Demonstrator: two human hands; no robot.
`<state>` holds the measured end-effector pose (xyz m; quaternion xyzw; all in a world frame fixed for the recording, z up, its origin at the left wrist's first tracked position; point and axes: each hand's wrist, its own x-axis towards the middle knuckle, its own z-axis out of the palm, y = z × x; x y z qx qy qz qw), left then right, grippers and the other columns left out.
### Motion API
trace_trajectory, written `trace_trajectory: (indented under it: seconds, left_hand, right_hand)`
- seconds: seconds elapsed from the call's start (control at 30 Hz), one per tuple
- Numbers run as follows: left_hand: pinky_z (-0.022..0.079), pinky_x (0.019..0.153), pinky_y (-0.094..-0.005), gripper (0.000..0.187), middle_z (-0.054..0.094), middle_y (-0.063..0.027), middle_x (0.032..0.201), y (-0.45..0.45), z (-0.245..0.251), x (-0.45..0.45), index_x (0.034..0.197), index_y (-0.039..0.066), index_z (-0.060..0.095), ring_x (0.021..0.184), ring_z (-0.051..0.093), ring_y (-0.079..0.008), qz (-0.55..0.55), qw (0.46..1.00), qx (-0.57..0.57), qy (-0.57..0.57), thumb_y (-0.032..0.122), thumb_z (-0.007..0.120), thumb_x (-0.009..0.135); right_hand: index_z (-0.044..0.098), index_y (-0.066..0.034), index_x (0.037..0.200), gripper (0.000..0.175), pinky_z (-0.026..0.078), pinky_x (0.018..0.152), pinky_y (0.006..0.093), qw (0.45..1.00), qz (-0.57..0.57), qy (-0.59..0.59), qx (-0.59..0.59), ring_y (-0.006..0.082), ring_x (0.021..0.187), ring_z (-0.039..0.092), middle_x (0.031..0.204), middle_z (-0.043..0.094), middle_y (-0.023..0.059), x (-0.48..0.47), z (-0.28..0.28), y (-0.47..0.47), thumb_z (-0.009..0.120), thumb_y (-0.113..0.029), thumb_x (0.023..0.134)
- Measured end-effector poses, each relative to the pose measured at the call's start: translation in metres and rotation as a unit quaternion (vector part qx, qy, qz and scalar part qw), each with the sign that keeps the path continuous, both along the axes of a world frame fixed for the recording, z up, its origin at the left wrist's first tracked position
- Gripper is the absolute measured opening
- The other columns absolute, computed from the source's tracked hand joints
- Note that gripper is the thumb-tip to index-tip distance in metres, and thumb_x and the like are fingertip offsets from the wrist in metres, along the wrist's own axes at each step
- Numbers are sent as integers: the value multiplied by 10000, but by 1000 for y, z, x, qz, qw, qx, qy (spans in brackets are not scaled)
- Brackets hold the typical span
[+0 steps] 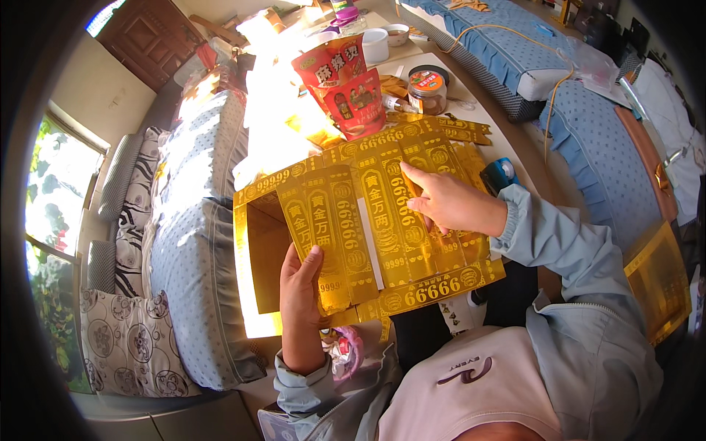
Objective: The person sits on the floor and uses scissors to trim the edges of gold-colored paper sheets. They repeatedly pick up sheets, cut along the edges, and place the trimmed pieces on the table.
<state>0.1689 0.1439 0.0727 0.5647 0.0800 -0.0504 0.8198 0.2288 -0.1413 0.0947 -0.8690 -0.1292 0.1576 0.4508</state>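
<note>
A shallow gold cardboard box (386,305) with printed gold strips laid across its face is tilted in front of me. My left hand (302,286) grips the box's near-left side and the edge of several gold strips (331,237), thumb on top. To the left of these strips, part of the box's hollow inside (263,253) shows. My right hand (441,198) lies over the strips on the right half, index finger extended onto them; its lower fingers are partly hidden. A narrow white gap runs between the two groups of strips.
A white table (499,149) holds a red snack pouch (353,91), a lidded plastic jar (427,91), a small bottle (400,103), a blue tape dispenser (501,173) and bowls (396,35). Blue-covered sofas (185,275) flank it. Another gold piece (659,284) stands at right. An orange cable (547,127) hangs nearby.
</note>
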Motion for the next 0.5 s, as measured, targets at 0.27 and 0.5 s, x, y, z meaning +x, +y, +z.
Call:
trace_trajectory:
  seconds: [0.27, 0.5]
  left_hand:
    - [549, 952, -337, 292, 673, -125, 1209, 2, -2, 1, 1295, -23, 555, 1120, 657, -195, 2, 1000, 5, 1, 66, 571, 1018]
    - [554, 952, -354, 277, 668, -122, 1218, -1, -1, 6, 1281, -19, 563, 1118, 657, -208, -44, 994, -84, 53, 65, 552, 1017]
  right_hand:
    - [311, 16, 1547, 659, 485, 519, 322, 999, -17, -46, -9, 155, 505, 566, 603, 610, 78, -2, 3, -6, 619, -150, 989]
    - [530, -30, 1354, 434, 445, 620, 287, 952, -147, -268, -23, 114, 658, 487, 830, 574, 41, -20, -10, -47, 678, -152, 964]
